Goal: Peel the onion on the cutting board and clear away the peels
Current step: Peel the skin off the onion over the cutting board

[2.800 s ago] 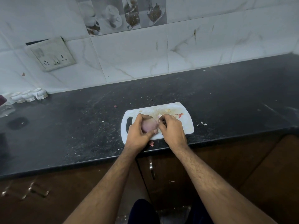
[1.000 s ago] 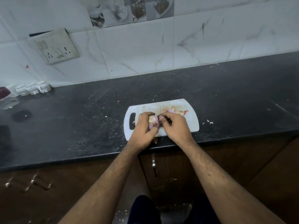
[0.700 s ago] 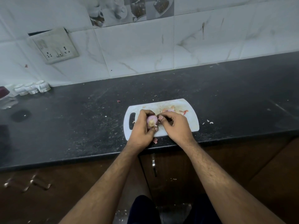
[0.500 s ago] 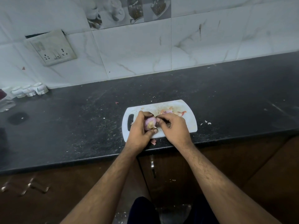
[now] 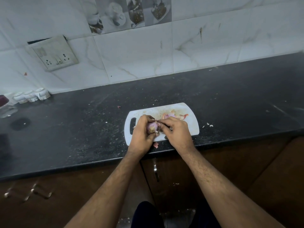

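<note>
Dark counter, white cutting board (image 5: 189, 127) at its near edge. Over the board my left hand (image 5: 142, 134) cups the onion (image 5: 152, 126); right hand (image 5: 176, 130) pinches skin at its top. I judge it light, firm, slick; peels (image 5: 174, 116) papery, tear-prone.

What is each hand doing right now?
Left hand: curled round the onion, holding it.
Right hand: fingertips pinching at the onion's skin.

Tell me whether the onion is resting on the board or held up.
Held up: the left hand grips the onion above the cutting board.
</note>
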Demonstrator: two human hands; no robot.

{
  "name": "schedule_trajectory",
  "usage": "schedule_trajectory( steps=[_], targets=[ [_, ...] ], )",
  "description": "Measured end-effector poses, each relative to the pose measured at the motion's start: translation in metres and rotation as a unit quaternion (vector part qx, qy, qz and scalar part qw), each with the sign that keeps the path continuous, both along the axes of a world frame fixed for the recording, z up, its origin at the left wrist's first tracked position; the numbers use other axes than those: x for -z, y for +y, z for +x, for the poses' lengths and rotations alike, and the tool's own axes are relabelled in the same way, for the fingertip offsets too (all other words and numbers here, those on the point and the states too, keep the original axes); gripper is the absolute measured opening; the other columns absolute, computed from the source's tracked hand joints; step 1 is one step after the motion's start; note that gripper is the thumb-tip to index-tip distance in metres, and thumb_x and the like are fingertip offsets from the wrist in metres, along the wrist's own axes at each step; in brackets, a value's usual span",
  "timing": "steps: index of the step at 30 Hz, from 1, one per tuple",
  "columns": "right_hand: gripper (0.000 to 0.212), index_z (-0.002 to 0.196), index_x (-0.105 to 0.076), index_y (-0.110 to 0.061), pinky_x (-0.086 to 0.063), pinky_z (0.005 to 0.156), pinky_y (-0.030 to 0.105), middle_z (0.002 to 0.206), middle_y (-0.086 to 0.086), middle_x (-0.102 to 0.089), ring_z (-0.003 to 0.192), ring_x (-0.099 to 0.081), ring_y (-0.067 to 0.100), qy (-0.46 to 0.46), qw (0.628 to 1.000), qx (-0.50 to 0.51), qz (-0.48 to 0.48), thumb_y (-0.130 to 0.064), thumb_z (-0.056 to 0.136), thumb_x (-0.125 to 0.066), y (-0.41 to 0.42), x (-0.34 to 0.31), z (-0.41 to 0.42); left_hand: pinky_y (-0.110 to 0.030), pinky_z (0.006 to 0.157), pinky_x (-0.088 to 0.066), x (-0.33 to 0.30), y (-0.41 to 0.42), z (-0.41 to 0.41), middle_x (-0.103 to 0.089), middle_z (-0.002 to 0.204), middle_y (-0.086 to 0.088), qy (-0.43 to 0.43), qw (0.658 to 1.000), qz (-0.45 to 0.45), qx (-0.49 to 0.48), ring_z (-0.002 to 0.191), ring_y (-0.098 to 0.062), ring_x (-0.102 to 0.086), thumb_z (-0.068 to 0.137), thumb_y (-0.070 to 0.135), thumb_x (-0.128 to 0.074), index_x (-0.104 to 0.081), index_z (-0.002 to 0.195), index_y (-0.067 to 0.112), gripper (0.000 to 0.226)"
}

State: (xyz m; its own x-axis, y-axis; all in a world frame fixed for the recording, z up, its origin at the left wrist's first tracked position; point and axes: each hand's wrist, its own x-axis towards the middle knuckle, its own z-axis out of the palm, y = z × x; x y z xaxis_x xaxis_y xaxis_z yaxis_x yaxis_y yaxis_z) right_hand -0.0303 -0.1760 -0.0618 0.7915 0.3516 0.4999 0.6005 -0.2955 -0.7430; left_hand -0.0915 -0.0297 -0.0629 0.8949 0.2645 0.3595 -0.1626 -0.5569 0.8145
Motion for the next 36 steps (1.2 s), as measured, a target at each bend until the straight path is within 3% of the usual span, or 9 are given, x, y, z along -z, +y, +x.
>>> schedule_trajectory(
  steps=[4, 11, 14, 18, 24, 27, 31, 34, 36],
  targets=[
    [0.019, 0.11, -0.08, -0.018, -0.048, 0.075, 0.008, 0.096, -0.004, -0.077, 0.085, -0.067, 0.004, 0.02, 1.0, -0.008, 0.016, -0.015, 0.092, -0.074, -0.002, -0.004, 0.001, -0.018, 0.059, -0.059, 0.0, 0.0, 0.0, -0.055, 0.12, -0.001, -0.004, 1.0, -0.018, 0.002, 0.093, 0.006, -0.064, 0.082, -0.018, -0.071, -0.048, 0.108, 0.013, 0.047],
    [0.023, 0.114, -0.078, -0.017, -0.057, 0.08, 0.035, 0.096, -0.005, -0.077, 0.088, -0.068, 0.011, -0.004, 1.0, 0.005, -0.005, -0.025, 0.094, -0.072, 0.003, 0.005, 0.001, -0.026, 0.067, -0.062, 0.0, 0.001, 0.0, -0.057, 0.12, 0.006, -0.006, 0.999, -0.045, -0.002, 0.098, 0.003, -0.065, 0.079, -0.016, -0.076, -0.051, 0.104, 0.019, 0.05],
    [0.022, 0.113, -0.078, -0.017, -0.058, 0.077, 0.037, 0.094, -0.003, -0.076, 0.086, -0.068, 0.013, -0.01, 1.0, 0.02, -0.008, -0.026, 0.094, -0.071, 0.004, 0.007, 0.002, -0.02, 0.07, -0.059, 0.0, 0.001, 0.0, -0.058, 0.12, 0.005, 0.001, 0.999, -0.038, -0.006, 0.099, 0.005, -0.064, 0.079, -0.016, -0.076, -0.051, 0.104, 0.019, 0.05],
    [0.018, 0.107, -0.078, -0.017, -0.059, 0.076, 0.038, 0.091, -0.004, -0.075, 0.082, -0.068, 0.013, 0.006, 0.999, 0.036, -0.01, -0.027, 0.093, -0.072, 0.005, 0.006, 0.001, -0.031, 0.077, -0.063, 0.0, 0.001, 0.0, -0.058, 0.115, 0.016, 0.003, 0.999, -0.032, -0.012, 0.101, 0.003, -0.064, 0.078, -0.014, -0.079, -0.052, 0.101, 0.027, 0.054],
    [0.013, 0.1, -0.078, -0.02, -0.059, 0.067, 0.034, 0.081, -0.008, -0.073, 0.071, -0.066, 0.006, 0.062, 0.992, 0.057, -0.089, -0.027, 0.093, -0.069, 0.007, -0.001, 0.004, -0.015, 0.073, -0.057, 0.003, 0.001, 0.0, -0.058, 0.117, 0.005, -0.005, 0.999, -0.047, -0.009, 0.096, 0.007, -0.064, 0.075, -0.01, -0.084, -0.051, 0.109, 0.006, 0.051],
    [0.016, 0.107, -0.076, -0.017, -0.05, 0.072, 0.025, 0.091, -0.007, -0.07, 0.08, -0.062, 0.007, 0.049, 0.993, 0.055, -0.096, -0.02, 0.098, -0.063, 0.008, 0.0, 0.005, -0.012, 0.061, -0.056, 0.0, -0.001, -0.001, -0.056, 0.118, -0.004, -0.008, 0.998, -0.066, -0.003, 0.09, 0.01, -0.066, 0.078, -0.013, -0.082, -0.046, 0.113, 0.002, 0.053],
    [0.037, 0.13, -0.067, -0.017, -0.046, 0.094, 0.021, 0.123, -0.003, -0.068, 0.11, -0.062, 0.012, 0.046, 0.992, 0.061, -0.104, -0.004, 0.099, -0.05, 0.008, -0.001, 0.006, -0.022, 0.081, -0.059, 0.004, 0.006, 0.002, -0.055, 0.122, 0.006, 0.006, 0.999, -0.039, -0.011, 0.107, -0.003, -0.062, 0.078, 0.0, -0.086, -0.045, 0.123, 0.025, 0.066],
    [0.041, 0.133, -0.065, -0.017, -0.048, 0.101, 0.025, 0.129, -0.004, -0.067, 0.117, -0.061, 0.012, 0.039, 0.992, 0.059, -0.101, -0.004, 0.098, -0.047, 0.007, -0.002, 0.004, -0.013, 0.086, -0.052, 0.006, 0.008, 0.004, -0.049, 0.123, 0.003, 0.007, 1.0, 0.01, -0.005, 0.111, 0.005, -0.054, 0.083, 0.003, -0.082, -0.049, 0.135, 0.023, 0.064],
    [0.035, 0.131, -0.065, -0.019, -0.049, 0.101, 0.027, 0.126, -0.006, -0.069, 0.115, -0.062, 0.01, 0.044, 0.995, 0.05, -0.073, -0.013, 0.101, -0.047, 0.006, -0.003, 0.004, -0.008, 0.08, -0.051, 0.005, 0.006, 0.004, -0.046, 0.122, 0.0, 0.009, 0.999, 0.034, -0.003, 0.105, 0.012, -0.052, 0.087, 0.004, -0.078, -0.053, 0.132, 0.018, 0.053]
  ],
)
